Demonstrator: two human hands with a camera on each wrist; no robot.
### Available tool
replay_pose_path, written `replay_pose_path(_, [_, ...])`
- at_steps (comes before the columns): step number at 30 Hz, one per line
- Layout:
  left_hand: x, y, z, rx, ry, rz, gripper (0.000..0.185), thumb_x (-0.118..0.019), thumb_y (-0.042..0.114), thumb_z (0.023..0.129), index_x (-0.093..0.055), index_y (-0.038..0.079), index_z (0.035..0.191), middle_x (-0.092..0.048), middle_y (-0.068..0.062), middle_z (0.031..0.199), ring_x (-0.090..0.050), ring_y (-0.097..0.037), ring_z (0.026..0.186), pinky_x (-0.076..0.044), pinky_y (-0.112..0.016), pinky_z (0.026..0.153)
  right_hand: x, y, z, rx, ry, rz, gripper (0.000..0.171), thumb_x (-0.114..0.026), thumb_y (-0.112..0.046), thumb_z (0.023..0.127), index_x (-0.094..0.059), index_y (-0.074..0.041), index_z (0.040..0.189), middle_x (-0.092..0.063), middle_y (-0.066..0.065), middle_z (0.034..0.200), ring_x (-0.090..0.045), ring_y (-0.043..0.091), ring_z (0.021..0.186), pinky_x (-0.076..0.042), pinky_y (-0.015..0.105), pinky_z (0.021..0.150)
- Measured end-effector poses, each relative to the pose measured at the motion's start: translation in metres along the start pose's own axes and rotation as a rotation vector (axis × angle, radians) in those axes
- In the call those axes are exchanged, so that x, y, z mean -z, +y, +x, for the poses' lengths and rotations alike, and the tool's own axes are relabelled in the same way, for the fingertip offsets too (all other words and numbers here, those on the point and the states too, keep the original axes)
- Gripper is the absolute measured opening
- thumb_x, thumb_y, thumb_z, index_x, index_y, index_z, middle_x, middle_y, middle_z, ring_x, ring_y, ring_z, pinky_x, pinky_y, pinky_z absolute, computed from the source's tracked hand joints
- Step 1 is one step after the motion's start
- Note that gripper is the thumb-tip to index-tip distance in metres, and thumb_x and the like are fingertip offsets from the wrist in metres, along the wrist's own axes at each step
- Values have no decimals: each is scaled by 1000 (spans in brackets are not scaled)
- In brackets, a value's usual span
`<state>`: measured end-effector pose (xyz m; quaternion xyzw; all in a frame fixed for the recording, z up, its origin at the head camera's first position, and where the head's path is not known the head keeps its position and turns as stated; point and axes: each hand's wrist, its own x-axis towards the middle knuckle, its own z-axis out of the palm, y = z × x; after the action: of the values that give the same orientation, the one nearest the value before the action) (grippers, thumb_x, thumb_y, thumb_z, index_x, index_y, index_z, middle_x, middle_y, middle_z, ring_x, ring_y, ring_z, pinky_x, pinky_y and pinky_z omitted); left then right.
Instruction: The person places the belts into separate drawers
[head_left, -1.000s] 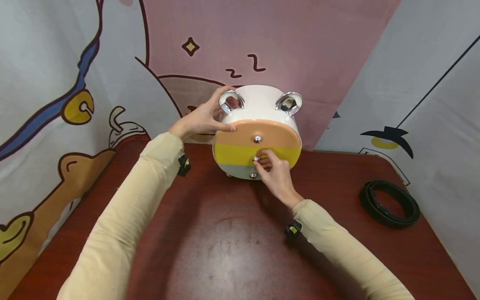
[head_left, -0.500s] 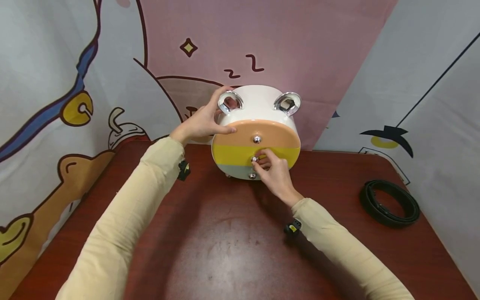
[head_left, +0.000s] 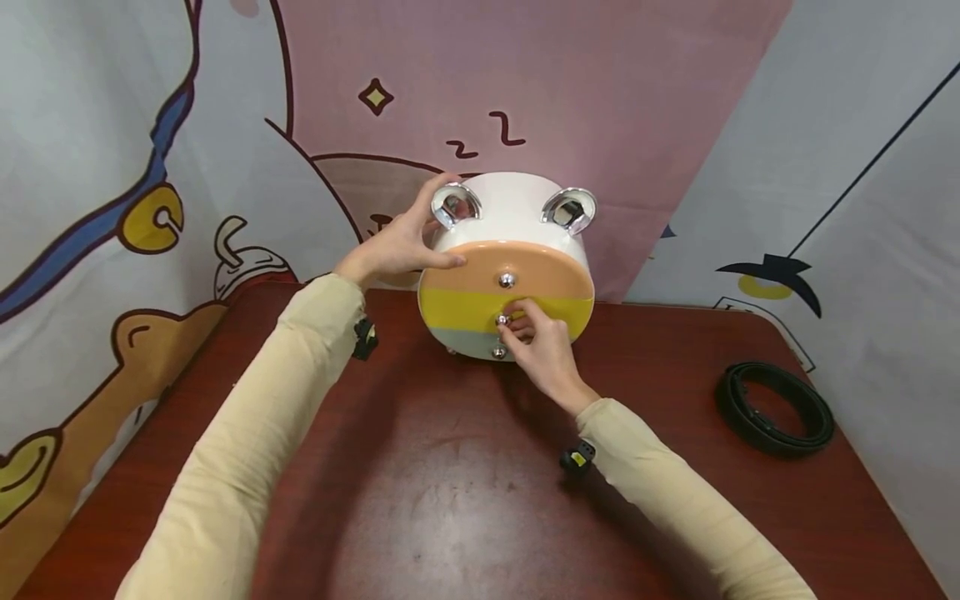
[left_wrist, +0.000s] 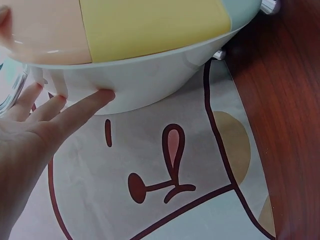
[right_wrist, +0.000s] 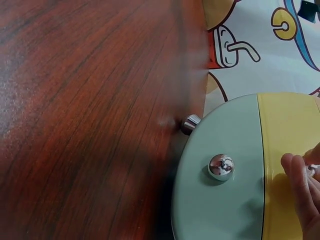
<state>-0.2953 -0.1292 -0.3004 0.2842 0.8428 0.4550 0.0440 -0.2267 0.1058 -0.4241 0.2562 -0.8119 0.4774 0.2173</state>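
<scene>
A small rounded mini drawer cabinet [head_left: 516, 202] stands against the back wall, white with two silver ears. Its front has an orange drawer [head_left: 465, 271], a yellow drawer [head_left: 457, 310] and a grey-green drawer [right_wrist: 225, 210], each with a silver knob. My left hand [head_left: 397, 244] steadies the cabinet's upper left side. Its fingers lie fairly straight on the white side in the left wrist view, with the thumb on the orange front. My right hand [head_left: 546, 346] pinches the yellow drawer's knob [head_left: 502, 320] between thumb and finger. All the drawers look flush with the front.
A coiled black belt [head_left: 776, 408] lies at the right of the reddish-brown wooden table [head_left: 450, 492]. Cloth with cartoon prints [head_left: 600, 100] hangs close behind the cabinet. The cabinet stands on short silver feet [right_wrist: 190, 124].
The whole head view has shifted slightly, so everything sits a little further left. Both hands keep their places on the cabinet, and no drawer has visibly moved.
</scene>
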Motion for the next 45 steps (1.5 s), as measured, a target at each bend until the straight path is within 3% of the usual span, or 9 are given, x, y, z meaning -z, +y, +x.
replay_pose_path(9, [1, 29, -12, 50, -8, 8, 103, -78, 9, 81, -5, 25, 151, -27, -16, 152, -27, -37, 138, -29, -50, 106, 9, 0, -4, -3, -87, 51, 32, -67, 9, 83, -60, 1, 113, -70, 16, 97, -69, 26, 83, -55, 31, 72])
replay_pose_path(15, [1, 10, -4, 34, -13, 9, 106, -80, 15, 80, -4, 34, 151, -27, -11, 152, -29, -32, 138, -30, -50, 106, 14, 4, -14, -17, -120, 45, 41, -66, 7, 85, -58, -2, 124, -69, 17, 101, -68, 25, 89, -54, 31, 75])
replay_pose_path(21, [3, -2, 0, -2, -16, -9, 106, -82, 20, 78, -6, 41, 148, -29, -5, 150, -29, -31, 138, -31, -47, 106, 10, 13, -27, -59, -69, 3, 33, -66, 3, 86, -60, -6, 116, -70, 13, 95, -69, 19, 81, -54, 33, 62])
replay_pose_path(28, [2, -2, -3, 17, -22, -79, 103, -82, 17, 79, -9, 43, 147, -32, 0, 148, -29, -23, 139, -33, -40, 104, -4, 24, -41, -120, -117, -29, 28, -68, -5, 89, -62, -2, 116, -70, 10, 97, -69, 20, 80, -55, 33, 68])
replay_pose_path(38, [0, -2, -2, 0, -22, -61, 106, -82, 20, 78, -7, 40, 149, -28, -2, 151, -25, -31, 140, -29, -45, 108, -11, 21, -42, -210, -50, -31, 25, -71, -9, 88, -68, -6, 112, -72, 8, 92, -70, 19, 75, -55, 34, 66])
replay_pose_path(45, [1, -3, -2, -10, -12, -47, 105, -82, 18, 79, -7, 37, 150, -29, -2, 150, -26, -32, 139, -28, -45, 108, -15, 21, -45, -332, -142, 44, 30, -70, -13, 90, -66, -10, 120, -71, 11, 101, -69, 26, 65, -52, 34, 47])
